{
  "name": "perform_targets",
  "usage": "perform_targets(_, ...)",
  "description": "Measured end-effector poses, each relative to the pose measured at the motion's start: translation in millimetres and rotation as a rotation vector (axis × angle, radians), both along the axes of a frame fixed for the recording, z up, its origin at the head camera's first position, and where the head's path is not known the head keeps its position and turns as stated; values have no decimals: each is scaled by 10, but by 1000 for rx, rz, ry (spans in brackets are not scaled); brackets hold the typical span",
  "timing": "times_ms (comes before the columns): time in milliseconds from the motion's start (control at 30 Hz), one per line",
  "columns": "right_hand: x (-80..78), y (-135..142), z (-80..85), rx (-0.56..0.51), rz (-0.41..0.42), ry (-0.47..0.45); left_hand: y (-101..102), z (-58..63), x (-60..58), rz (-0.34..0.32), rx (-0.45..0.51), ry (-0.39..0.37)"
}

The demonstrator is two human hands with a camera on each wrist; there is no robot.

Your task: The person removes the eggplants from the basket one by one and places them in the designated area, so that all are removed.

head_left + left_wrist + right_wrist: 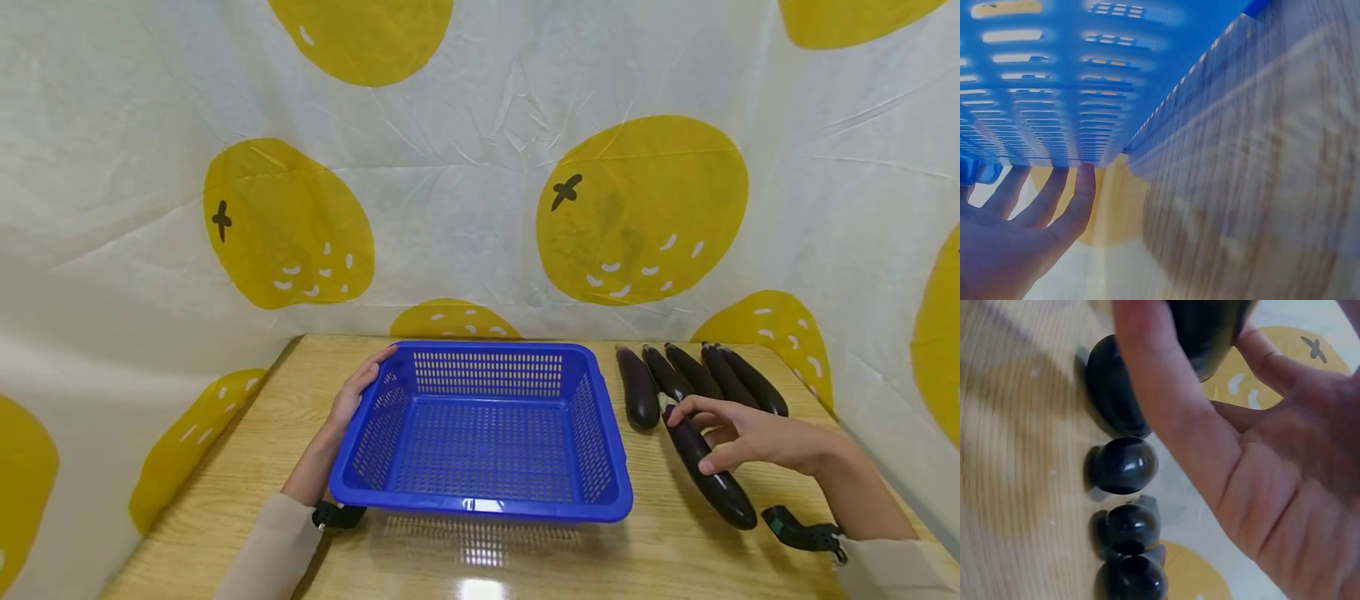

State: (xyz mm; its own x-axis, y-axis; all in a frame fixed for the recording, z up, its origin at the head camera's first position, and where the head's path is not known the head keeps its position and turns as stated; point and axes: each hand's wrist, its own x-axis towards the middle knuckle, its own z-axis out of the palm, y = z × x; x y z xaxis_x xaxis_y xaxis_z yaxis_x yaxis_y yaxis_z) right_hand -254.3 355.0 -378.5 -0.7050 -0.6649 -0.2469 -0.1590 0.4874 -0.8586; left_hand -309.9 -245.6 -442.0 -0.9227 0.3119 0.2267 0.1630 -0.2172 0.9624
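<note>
My right hand [738, 437] pinches a dark purple eggplant [723, 492] between thumb and fingers, to the right of a blue plastic basket [480, 502]. The eggplant's stem end points away toward the back, its rounded end toward the front right. In the right wrist view the held eggplant [1210, 331] shows partly behind a finger. My left hand [360, 387] rests against the basket's left side near the far corner. In the left wrist view its fairly straight fingers [1082, 197] touch the basket's outer slotted wall [1054, 112]. Nothing lies in the basket.
Several more eggplants [640, 392] lie side by side at the table's back right, beyond my right hand. The wooden table [300, 400] is bordered at the back and sides by a white cloth [465, 242] printed with yellow fruit.
</note>
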Motion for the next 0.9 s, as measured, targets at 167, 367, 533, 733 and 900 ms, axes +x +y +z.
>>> perform_targets(167, -22, 21, -82, 1, -2, -82, -6, -15, -7, 0, -5, 15)
perform_targets(367, -60, 22, -149, 72, -44, -122, -7, -30, -13, -15, 11, 35)
perform_targets(533, -86, -8, -209, 84, -57, -138, -15, -39, -12, -5, 15, 48)
perform_targets(733, -77, -85, -245, 99, -71, -125, -15, -31, -13, 0, 3, 42)
perform_targets(900, -77, -121, -258, 100, -72, -117, -14, -22, -18, 0, 2, 25)
